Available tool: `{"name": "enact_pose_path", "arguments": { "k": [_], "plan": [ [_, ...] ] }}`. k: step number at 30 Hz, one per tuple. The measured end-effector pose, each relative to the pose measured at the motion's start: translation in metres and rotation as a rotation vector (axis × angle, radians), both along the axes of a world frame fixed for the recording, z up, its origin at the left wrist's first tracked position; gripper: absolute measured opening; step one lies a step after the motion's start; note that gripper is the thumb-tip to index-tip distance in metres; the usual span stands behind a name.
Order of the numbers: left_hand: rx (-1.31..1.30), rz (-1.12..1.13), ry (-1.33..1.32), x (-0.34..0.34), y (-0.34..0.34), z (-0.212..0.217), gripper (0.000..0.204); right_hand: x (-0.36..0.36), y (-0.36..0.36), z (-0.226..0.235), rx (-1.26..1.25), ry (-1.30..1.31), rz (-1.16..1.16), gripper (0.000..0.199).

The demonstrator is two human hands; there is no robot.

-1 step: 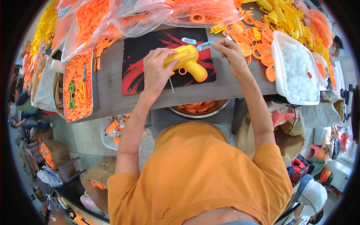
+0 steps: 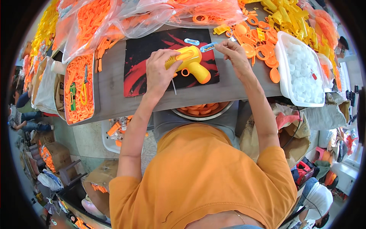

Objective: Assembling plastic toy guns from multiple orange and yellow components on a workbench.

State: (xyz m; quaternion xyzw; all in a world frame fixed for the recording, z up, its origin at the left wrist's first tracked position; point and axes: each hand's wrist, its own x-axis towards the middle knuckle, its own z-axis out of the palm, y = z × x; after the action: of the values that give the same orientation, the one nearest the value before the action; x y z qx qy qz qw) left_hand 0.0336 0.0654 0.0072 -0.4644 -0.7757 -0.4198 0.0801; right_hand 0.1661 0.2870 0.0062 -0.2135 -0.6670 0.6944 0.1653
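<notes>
My left hand [image 2: 159, 71] is closed round the barrel end of a yellow toy gun [image 2: 198, 70], held over a black and red mat [image 2: 136, 57]. The gun has an orange ring-shaped trigger and an orange butt, and its grip points toward the lower right. A thin pale rod hangs below my left fingers. Pinched by one end in my right hand [image 2: 235, 57] is a small blue sticker [image 2: 207, 47], just right of the gun's back end. A second, similar sticker [image 2: 191, 41] lies on the mat beyond the gun.
On the left, an orange-filled tray [image 2: 79, 119] holds scissors [image 2: 84, 86] and a green tool [image 2: 73, 95]. A white tub [image 2: 284, 70] of translucent caps stands right. Orange round parts [image 2: 263, 52], yellow parts [image 2: 289, 17] and plastic bags [image 2: 152, 15] line the far side. A metal bowl [image 2: 206, 117] sits below the table edge.
</notes>
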Motion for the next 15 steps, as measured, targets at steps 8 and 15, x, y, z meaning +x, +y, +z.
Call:
{"name": "enact_pose_path", "arguments": {
  "k": [8, 15],
  "plan": [
    [0.037, -0.005, -0.076, 0.0, 0.0, -0.004, 0.022, -0.017, -0.022, -0.009, -0.026, -0.017, 0.044, 0.017],
    [0.02, -0.005, -0.079, 0.001, 0.002, -0.001, 0.02, -0.03, -0.029, -0.01, 0.283, -0.056, 0.074, 0.022]
  ]
}}
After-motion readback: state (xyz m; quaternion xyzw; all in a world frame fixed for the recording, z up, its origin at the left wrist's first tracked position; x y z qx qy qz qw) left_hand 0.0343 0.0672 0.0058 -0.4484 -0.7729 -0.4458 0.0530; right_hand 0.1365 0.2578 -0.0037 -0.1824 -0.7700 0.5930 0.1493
